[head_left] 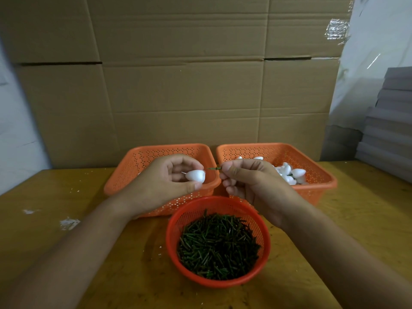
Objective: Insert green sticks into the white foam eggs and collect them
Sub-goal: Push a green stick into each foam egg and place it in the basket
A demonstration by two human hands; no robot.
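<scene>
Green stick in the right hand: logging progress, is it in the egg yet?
Out. The green stick tip is just short of the foam egg held by the left hand.

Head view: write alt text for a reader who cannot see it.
A left hand holds a white foam egg while the right hand points a green stick at it, above a round red basket of green sticks and two orange baskets.

You are sitting in a small packing or craft workshop: flattened cardboard boxes (178, 74) wall off your wooden counter (66, 253), grey sheets (388, 130) are stacked at right, and perforated orange baskets (312, 188) hold bulk parts.
</scene>
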